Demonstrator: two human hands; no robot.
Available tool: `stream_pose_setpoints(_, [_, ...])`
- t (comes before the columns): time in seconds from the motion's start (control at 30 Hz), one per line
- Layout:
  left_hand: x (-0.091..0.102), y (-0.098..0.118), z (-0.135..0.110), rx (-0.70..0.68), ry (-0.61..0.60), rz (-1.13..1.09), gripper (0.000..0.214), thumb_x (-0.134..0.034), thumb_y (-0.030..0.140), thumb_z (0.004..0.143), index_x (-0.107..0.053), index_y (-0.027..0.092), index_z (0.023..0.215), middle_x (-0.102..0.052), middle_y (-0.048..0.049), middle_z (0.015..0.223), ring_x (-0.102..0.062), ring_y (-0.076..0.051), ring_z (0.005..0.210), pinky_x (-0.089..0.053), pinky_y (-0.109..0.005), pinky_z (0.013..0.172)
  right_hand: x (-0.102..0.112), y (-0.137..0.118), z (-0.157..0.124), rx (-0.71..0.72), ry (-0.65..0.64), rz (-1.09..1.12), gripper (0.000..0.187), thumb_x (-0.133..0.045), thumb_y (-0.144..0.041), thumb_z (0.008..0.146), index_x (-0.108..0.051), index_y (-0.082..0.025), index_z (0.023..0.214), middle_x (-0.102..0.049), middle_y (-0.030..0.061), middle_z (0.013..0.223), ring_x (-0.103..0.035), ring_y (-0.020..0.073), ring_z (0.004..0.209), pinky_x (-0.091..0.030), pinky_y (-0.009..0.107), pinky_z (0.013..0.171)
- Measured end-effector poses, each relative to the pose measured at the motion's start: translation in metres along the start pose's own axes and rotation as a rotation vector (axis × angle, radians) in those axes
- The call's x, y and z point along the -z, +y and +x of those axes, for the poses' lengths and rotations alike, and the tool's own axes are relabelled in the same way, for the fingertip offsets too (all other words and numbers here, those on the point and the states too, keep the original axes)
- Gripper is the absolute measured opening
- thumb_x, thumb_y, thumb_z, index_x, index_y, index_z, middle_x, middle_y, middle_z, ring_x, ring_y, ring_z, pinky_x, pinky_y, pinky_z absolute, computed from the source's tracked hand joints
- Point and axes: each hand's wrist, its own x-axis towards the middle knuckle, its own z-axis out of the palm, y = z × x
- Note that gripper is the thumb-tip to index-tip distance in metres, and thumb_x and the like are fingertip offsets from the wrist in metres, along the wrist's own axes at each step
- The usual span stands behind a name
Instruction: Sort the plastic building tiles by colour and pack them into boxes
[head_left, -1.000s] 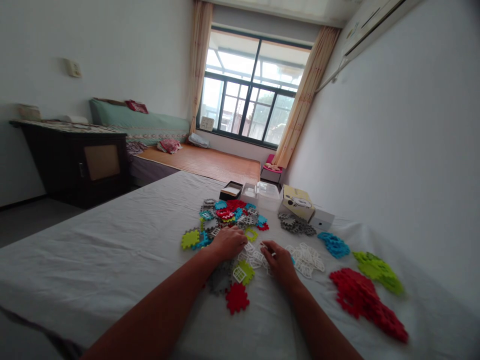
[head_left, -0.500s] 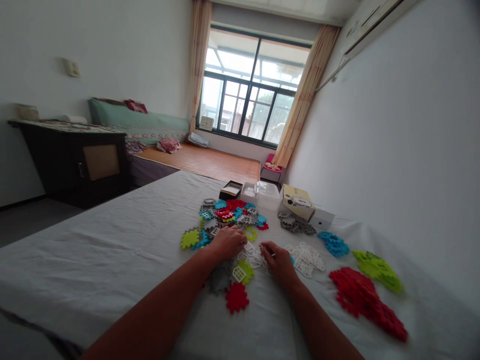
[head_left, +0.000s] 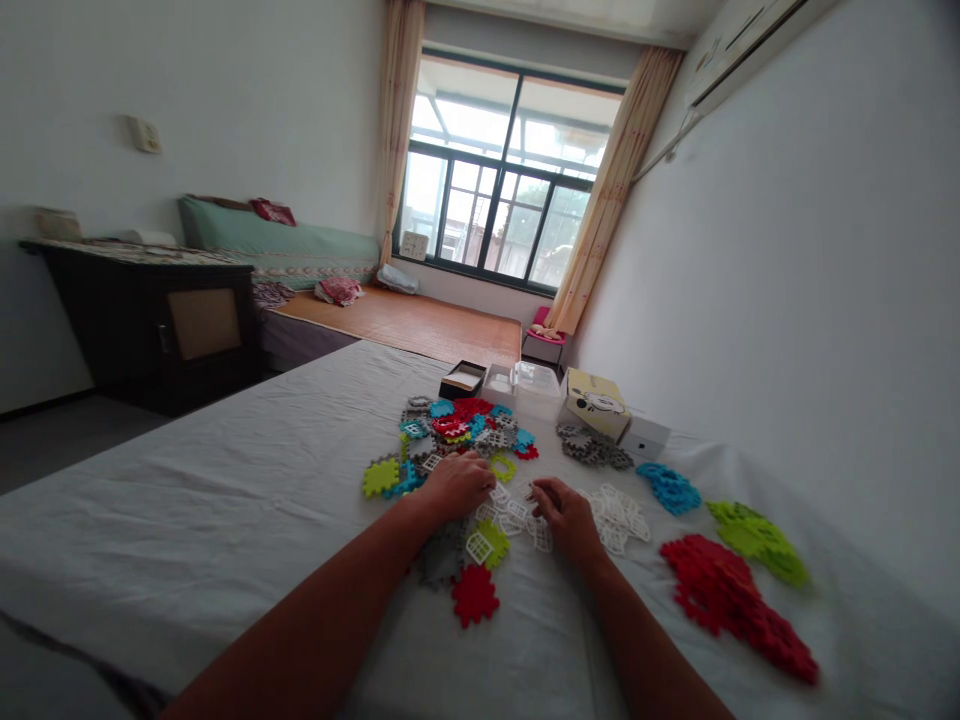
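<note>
My left hand (head_left: 463, 484) rests at the near edge of a mixed heap of toothed plastic building pieces (head_left: 450, 425), fingers curled down. What its fingertips hold, if anything, is hidden. Between the hands lie loose white window-shaped pieces (head_left: 516, 514). My right hand (head_left: 564, 512) is just right of them, thumb and fingers drawn together; I cannot make out what is in them. Close to its right side spreads a pile of white lattice pieces (head_left: 619, 518). Below my left hand are a lime piece with a white window frame (head_left: 478, 547) on it and a red toothed piece (head_left: 475, 597).
Sorted piles lie to the right: grey pieces (head_left: 592, 447), blue pieces (head_left: 669, 487), lime pieces (head_left: 757, 540) and red pieces (head_left: 739, 610). Behind the heap stand a black open box (head_left: 460, 380), a clear plastic container (head_left: 537, 392) and a yellow box (head_left: 596, 403). A grey-white sheet (head_left: 247, 490) covers the surface.
My right hand has shifted slightly right, away from my left hand, uncovering more of the white pieces between them. My left hand stays nearly still.
</note>
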Motion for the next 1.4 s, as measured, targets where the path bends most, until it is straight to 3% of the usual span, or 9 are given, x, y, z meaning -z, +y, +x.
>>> stream_pose_setpoints(0.5, [-0.001,0.000,0.000,-0.013,0.006,0.012,0.018,-0.049,0.028,0.084,-0.066,0.026,0.086,-0.065,-0.0024,0.086,-0.056,-0.019,0.089,-0.044,-0.029,0.074,-0.002,-0.004,-0.005,0.000,-0.058,-0.044,0.041,-0.045,-0.055,0.082,-0.061,-0.019,0.093,-0.070,0.0056,0.077,-0.065,0.0172,0.060,-0.051,0.027,0.058])
stream_pose_setpoints(1.4, [-0.001,0.001,0.000,-0.022,-0.025,-0.006,0.016,-0.051,0.028,0.083,-0.067,0.025,0.087,-0.065,-0.0033,0.086,-0.056,-0.020,0.092,-0.043,-0.029,0.075,0.000,-0.010,-0.007,0.080,-0.091,-0.120,0.031,-0.047,-0.045,0.083,-0.065,-0.021,0.089,-0.070,0.0033,0.075,-0.064,0.0174,0.065,-0.049,0.027,0.062])
